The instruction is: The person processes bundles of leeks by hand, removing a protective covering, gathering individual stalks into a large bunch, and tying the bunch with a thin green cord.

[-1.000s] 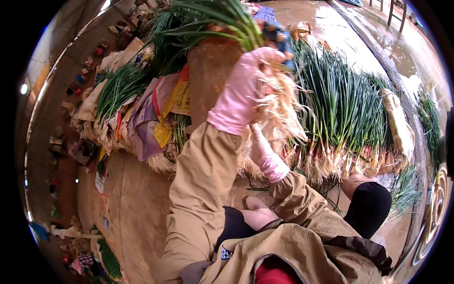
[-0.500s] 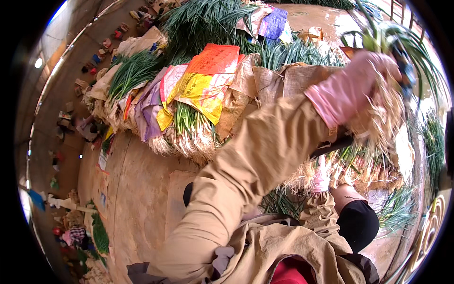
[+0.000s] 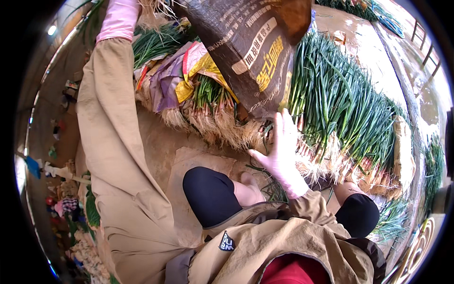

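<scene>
My left hand [image 3: 120, 20], in a pink glove, reaches to the upper left, partly cut off by the picture's edge. It grips a bunch of green onions; pale roots [image 3: 152, 15] show on its right and green leaves on its left. My right hand [image 3: 283, 154], also gloved in pink, has its fingers spread just below a dark brown sack [image 3: 246, 47] with yellow print. Its fingertips reach the sack's lower corner; whether they touch it I cannot tell. Beside this hand lies a thick row of green onions [image 3: 340, 94], roots facing me.
To the left, more green onions [image 3: 208, 94] lie under a yellow-and-red sack [image 3: 208, 68] and a purple sack [image 3: 168, 78]. A flattened sheet [image 3: 177, 163] lies on the floor by my knees. A coiled hose [image 3: 414, 251] is at the lower right, and a pole fence [image 3: 424, 57] stands far right.
My left arm has swung from the upper right to the upper left with the bunch. The brown sack now hangs in the middle, and the right-hand onion row is uncovered. My right hand has moved left.
</scene>
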Tool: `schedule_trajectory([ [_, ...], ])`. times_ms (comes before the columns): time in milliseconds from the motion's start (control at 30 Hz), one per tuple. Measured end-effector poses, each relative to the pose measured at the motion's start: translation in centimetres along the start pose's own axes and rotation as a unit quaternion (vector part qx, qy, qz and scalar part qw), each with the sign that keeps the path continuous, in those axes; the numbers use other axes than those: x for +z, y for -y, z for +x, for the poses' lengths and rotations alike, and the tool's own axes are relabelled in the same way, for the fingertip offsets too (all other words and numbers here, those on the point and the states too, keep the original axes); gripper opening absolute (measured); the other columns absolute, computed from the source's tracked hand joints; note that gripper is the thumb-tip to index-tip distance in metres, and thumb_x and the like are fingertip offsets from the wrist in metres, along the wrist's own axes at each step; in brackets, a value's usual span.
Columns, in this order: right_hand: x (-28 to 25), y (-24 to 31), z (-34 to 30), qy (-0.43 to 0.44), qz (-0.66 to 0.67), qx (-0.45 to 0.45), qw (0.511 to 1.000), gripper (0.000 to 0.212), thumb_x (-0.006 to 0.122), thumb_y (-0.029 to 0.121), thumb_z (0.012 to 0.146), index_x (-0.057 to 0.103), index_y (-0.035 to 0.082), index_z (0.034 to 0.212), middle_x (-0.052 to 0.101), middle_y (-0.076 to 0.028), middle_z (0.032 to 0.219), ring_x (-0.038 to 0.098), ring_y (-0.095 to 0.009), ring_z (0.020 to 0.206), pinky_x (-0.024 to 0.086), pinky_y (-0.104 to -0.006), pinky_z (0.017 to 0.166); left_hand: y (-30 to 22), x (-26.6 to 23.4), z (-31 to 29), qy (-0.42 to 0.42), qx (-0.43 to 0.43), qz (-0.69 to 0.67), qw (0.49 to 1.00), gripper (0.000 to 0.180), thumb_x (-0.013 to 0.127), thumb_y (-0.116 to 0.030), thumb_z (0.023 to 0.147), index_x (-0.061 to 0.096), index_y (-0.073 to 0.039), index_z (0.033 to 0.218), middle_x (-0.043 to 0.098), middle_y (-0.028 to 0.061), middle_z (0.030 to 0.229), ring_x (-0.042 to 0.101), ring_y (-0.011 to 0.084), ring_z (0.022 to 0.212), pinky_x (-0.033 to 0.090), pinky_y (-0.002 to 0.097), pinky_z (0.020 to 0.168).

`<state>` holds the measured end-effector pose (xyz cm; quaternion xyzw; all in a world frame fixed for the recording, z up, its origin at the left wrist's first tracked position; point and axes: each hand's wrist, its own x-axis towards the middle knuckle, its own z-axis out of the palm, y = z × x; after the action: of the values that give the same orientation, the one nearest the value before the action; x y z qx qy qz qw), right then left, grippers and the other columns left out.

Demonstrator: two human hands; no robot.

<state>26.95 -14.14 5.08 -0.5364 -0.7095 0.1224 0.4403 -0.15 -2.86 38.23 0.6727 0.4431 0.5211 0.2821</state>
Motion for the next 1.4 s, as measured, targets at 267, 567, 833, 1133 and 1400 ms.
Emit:
schedule_trajectory([
  [267, 14.9, -1.0, 12.1, -0.171, -0.087, -0.039, 0.981, 0.088, 0.074, 0.026, 0.068, 0.031, 0.012, 0.143, 0.026, -0.02, 0.148, 0.026, -0.038, 0.135, 0.016, -0.0521, 0.11, 2.4, -19.4, -9.4, -0.236, -0.023, 0.094, 0.967, 0.017, 0.053, -0.018, 0.086, 0.061, -0.004, 0.085, 0.063, 0.0093, 0.081, 0.057, 0.0171, 0.061, 0.047, 0.0306, 0.053],
  [567, 22.1, 6.9, 12.3, -0.036, 0.018, -0.211, 0.977, 0.057, 0.06, 0.0, 0.073, 0.051, 0.012, 0.129, 0.046, -0.017, 0.135, 0.041, -0.039, 0.124, 0.031, -0.0474, 0.105, 13.6, -33.0, -35.6, -0.479, -0.139, 0.042, 0.866, 0.021, 0.05, -0.023, 0.091, 0.059, -0.005, 0.09, 0.063, 0.0086, 0.085, 0.056, 0.0164, 0.063, 0.048, 0.0311, 0.054],
  [833, 31.1, 1.4, -1.3, 0.307, 0.161, -0.162, 0.924, 0.056, 0.059, -0.001, 0.074, 0.05, 0.008, 0.128, 0.054, -0.015, 0.125, 0.05, -0.036, 0.114, 0.041, -0.0411, 0.099, 31.9, -17.8, -66.5, -0.662, -0.534, -0.049, 0.524, 0.016, 0.057, -0.014, 0.079, 0.05, -0.012, 0.065, 0.045, -0.0003, 0.053, 0.041, 0.0134, 0.043, 0.03, 0.0256, 0.041],
  [1133, 37.7, -6.0, -9.8, 0.527, 0.03, -0.01, 0.849, 0.059, 0.058, 0.025, 0.083, 0.042, 0.007, 0.137, 0.061, -0.026, 0.102, 0.059, -0.039, 0.097, 0.047, -0.0421, 0.086, 32.7, -10.9, -81.3, -0.626, -0.675, 0.137, 0.366, 0.026, 0.063, -0.004, 0.07, 0.06, 0.003, 0.095, 0.06, 0.0097, 0.072, 0.057, 0.0225, 0.051, 0.044, 0.0357, 0.043],
  [1400, 45.4, -5.0, -6.3, 0.456, -0.001, 0.123, 0.882, 0.094, 0.068, 0.028, 0.076, 0.01, 0.016, 0.15, 0.04, -0.018, 0.141, 0.045, -0.042, 0.122, 0.038, -0.0459, 0.102, 31.7, -16.2, -78.2, -0.663, -0.653, 0.301, 0.209, 0.026, 0.061, -0.004, 0.067, 0.063, 0.009, 0.09, 0.064, 0.0187, 0.076, 0.063, 0.0272, 0.056, 0.049, 0.0383, 0.043],
])
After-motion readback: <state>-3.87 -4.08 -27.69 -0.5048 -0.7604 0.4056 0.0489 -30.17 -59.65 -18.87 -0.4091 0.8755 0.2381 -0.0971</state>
